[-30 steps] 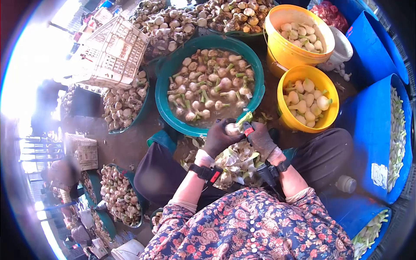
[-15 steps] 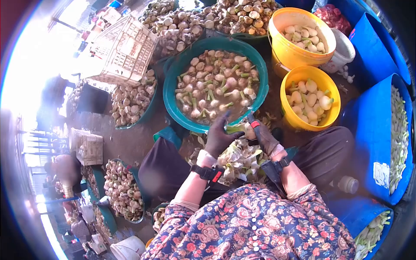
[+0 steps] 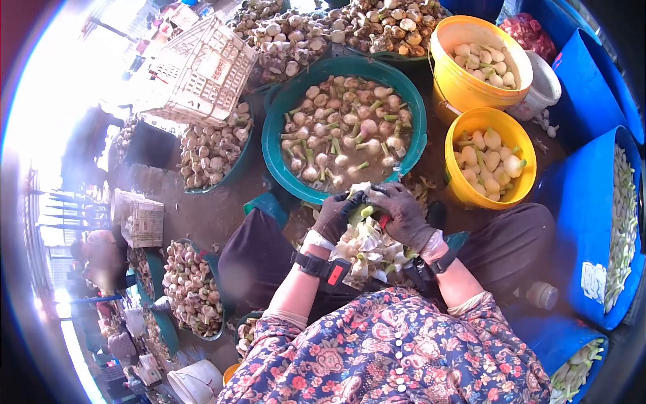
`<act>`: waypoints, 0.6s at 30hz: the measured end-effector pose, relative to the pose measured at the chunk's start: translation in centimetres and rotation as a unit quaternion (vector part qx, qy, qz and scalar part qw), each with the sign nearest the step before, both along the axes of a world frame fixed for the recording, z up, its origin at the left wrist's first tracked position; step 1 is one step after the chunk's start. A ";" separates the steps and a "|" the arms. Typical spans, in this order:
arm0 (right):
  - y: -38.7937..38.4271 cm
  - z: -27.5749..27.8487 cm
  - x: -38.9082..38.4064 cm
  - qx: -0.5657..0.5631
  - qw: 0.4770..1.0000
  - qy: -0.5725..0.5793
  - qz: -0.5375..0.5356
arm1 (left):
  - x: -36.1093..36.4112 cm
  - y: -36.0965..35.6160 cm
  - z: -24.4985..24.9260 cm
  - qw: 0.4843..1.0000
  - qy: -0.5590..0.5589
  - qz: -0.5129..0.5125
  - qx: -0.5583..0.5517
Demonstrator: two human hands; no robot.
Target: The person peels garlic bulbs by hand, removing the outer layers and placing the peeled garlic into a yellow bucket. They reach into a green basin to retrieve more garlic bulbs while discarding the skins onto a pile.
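Note:
Both my hands wear dark gloves and meet above a heap of peeled skins [image 3: 369, 252] between my knees. My left hand [image 3: 334, 217] is closed around a garlic bulb [image 3: 362, 191], its cut green stem pointing down toward me. My right hand [image 3: 406, 217] bends over the bulb's other side, fingers touching it. A red-handled knife [image 3: 384, 221] shows only as a bit of red under the right palm; its blade is hidden. Just beyond the hands stands a green tub [image 3: 270, 158] of murky water with many unpeeled bulbs floating in it.
Two yellow buckets [image 3: 452, 174] with peeled white bulbs stand to the right. Blue barrels [image 3: 585, 222] lie along the right side, some holding bulbs with stems. At left are a white crate [image 3: 202, 74] and tubs of garlic [image 3: 192, 286]. Another person [image 3: 101, 259] is at far left.
My hands have come together around the bulb. The right hand has turned inward over it, and the knife has dropped from pointing up to under the palm. The view has shifted slightly.

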State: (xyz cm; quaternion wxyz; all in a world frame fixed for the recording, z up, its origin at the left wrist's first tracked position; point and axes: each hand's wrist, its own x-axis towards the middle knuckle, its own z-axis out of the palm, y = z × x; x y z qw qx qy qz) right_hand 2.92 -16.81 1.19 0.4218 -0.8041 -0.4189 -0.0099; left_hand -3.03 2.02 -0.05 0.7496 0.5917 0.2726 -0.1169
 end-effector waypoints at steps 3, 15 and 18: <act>1.3 -4.1 -0.4 0.137 0.973 0.157 -0.095 | 0.0 -0.5 0.2 0.996 -0.057 0.068 -0.001; -1.1 -8.1 3.4 0.421 0.477 0.752 -0.172 | -5.3 2.3 7.4 0.966 -0.224 -0.049 -0.123; -1.1 -5.8 2.9 0.434 0.432 0.782 -0.112 | -5.6 2.7 7.8 0.958 -0.260 -0.018 -0.122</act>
